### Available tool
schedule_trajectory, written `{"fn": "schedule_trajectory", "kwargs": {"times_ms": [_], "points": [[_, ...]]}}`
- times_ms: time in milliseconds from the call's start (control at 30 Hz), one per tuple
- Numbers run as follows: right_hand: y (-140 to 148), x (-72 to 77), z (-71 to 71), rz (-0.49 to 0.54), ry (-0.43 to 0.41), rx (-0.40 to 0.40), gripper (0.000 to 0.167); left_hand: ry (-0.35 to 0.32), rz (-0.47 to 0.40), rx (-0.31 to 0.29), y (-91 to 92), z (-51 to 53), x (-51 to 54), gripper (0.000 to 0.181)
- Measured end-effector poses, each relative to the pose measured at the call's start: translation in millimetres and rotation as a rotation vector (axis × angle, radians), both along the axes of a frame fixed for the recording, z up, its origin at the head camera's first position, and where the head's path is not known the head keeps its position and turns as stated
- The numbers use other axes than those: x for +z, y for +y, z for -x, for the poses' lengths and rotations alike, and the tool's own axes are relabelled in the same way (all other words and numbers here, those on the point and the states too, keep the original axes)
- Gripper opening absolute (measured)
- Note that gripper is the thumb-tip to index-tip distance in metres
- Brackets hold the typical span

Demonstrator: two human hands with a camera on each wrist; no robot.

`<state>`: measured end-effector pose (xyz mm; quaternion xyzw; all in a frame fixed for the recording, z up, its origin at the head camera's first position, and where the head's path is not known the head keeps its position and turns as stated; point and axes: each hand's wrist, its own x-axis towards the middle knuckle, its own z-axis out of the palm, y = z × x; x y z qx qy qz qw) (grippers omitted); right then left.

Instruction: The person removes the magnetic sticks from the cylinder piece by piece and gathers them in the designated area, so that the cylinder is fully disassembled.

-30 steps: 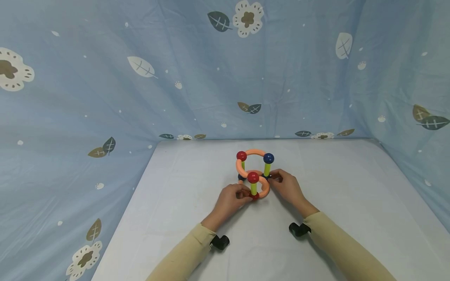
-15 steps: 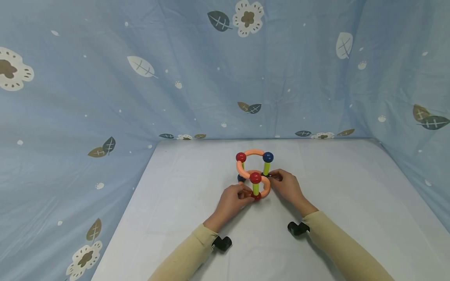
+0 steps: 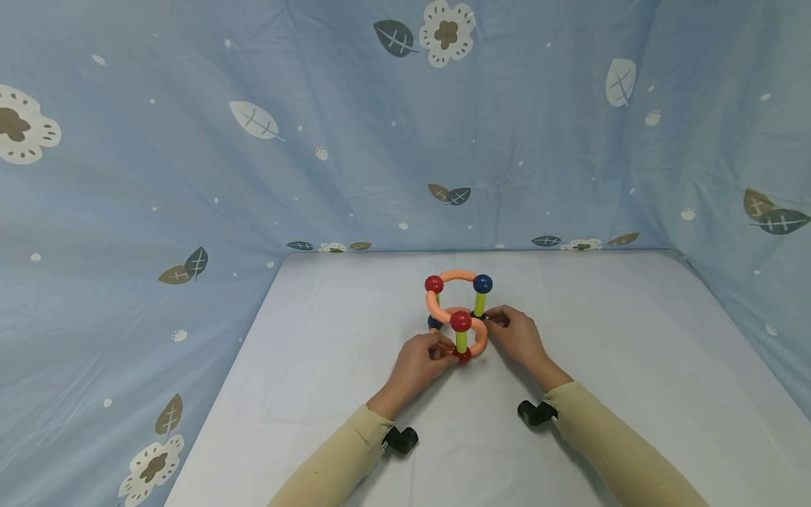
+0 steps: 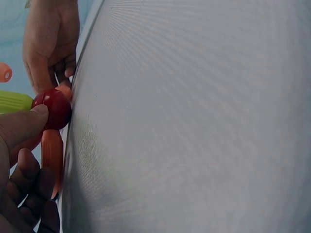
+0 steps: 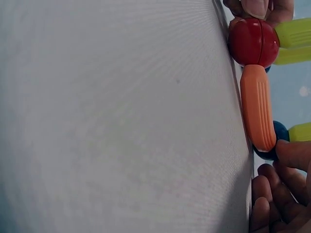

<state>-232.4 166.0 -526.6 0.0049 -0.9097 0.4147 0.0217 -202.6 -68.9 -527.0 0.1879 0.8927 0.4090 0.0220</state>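
Observation:
A small frame of balls, yellow-green sticks and curved orange pieces (image 3: 457,274) stands on the white table. My left hand (image 3: 416,366) pinches the lower front red ball (image 3: 463,354); in the left wrist view the thumb lies on this red ball (image 4: 54,108). The right hand (image 3: 519,343) holds the lower dark blue ball at the frame's right side, mostly covered by fingers; the right wrist view shows the thumb on that blue ball (image 5: 281,131). On top sit a front red ball (image 3: 460,321), a rear red ball (image 3: 434,284) and a blue ball (image 3: 483,283).
The white tabletop (image 3: 608,338) reaches back to a blue patterned cloth (image 3: 393,141), which also hangs along both sides. A black wrist device (image 3: 402,440) is below the left hand, another black device (image 3: 536,413) below the right.
The front red balls and my left hand have shifted slightly right and the rear balls slightly left since a second ago. Over the last half second almost nothing differs.

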Motion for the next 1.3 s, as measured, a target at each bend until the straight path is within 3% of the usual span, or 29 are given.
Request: {"fn": "schedule_trajectory", "kwargs": {"times_ms": [633, 1300], "points": [[2, -2.2, -4.3, 0.004, 0.000, -0.004, 0.026, 0.017, 0.016, 0.005, -6.0, -0.4, -0.8, 0.019], [11, 8.0, -30.1, -0.009, 0.045, 0.061, 0.026, 0.126, 0.065, 0.067, -28.1, 0.1, 8.4, 0.018]]}}
